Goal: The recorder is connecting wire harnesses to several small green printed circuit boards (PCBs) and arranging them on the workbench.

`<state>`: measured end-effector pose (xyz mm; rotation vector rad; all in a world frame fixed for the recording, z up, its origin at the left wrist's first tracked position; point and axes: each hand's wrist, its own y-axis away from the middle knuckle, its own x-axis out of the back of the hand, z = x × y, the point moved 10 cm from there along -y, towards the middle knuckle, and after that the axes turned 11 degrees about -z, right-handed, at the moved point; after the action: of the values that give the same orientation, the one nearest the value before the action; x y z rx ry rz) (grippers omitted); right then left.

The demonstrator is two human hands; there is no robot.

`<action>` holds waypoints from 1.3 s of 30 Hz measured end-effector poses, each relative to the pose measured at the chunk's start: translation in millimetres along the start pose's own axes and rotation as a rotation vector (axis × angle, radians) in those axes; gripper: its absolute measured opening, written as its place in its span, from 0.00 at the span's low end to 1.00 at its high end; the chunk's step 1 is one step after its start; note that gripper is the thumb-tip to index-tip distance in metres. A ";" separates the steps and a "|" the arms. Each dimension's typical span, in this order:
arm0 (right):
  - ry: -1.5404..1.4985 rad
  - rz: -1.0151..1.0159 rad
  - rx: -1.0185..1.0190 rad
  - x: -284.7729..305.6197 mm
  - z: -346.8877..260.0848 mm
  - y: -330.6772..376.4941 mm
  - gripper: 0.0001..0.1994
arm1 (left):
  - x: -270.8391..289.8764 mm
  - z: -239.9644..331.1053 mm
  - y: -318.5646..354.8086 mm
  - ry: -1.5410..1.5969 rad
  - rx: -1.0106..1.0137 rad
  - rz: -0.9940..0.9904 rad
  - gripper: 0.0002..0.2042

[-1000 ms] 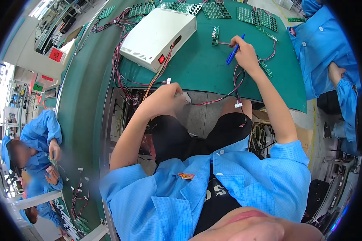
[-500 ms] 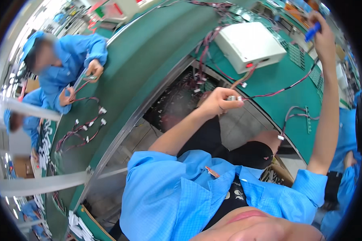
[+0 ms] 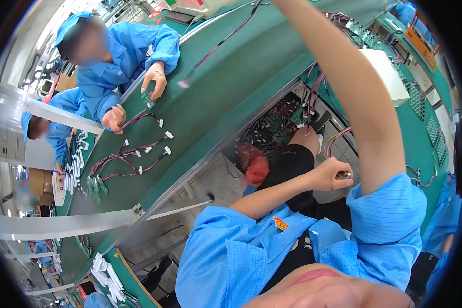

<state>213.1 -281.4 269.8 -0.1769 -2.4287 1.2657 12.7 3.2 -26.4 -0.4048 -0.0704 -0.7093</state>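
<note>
My left hand (image 3: 332, 174) is closed above my lap around a small metallic and white connector (image 3: 345, 175). Yellow and brown wires (image 3: 339, 137) rise from beside that hand. My right forearm (image 3: 344, 56) crosses over the white box (image 3: 382, 72) to the top edge, where the hand is out of view. A dark red-and-black cable (image 3: 226, 41) hangs from the top edge near that arm, its pale end blurred over the green bench. What holds its upper end is hidden.
On the green bench (image 3: 215, 97) lies a bundle of cables with white plugs (image 3: 123, 161). A co-worker across it holds a small green circuit board (image 3: 148, 100). Below, a dark bin (image 3: 277, 123) holds boards and cables. Green board panels (image 3: 436, 141) lie at right.
My right arm has swung from the right side to the top, its hand leaving view. The red-and-black cable has left my left hand and hangs over the bench. My left hand has drawn nearer me.
</note>
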 end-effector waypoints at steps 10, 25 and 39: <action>0.068 -0.809 0.265 -91.5 -53.7 283.8 0.15 | 8.9 -14.4 10.4 -0.024 0.052 -0.008 0.13; -0.572 -0.748 -0.596 -47.9 81.7 224.7 0.17 | 26.6 7.0 14.6 -0.353 -0.096 0.036 0.07; -0.772 -0.483 -0.326 -92.7 26.7 178.4 0.09 | 280.7 185.4 276.8 -1.445 1.019 0.917 0.15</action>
<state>274.9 -224.4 85.3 0.9180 -3.0121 0.7868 418.3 90.3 106.6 0.1426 -1.4480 0.6726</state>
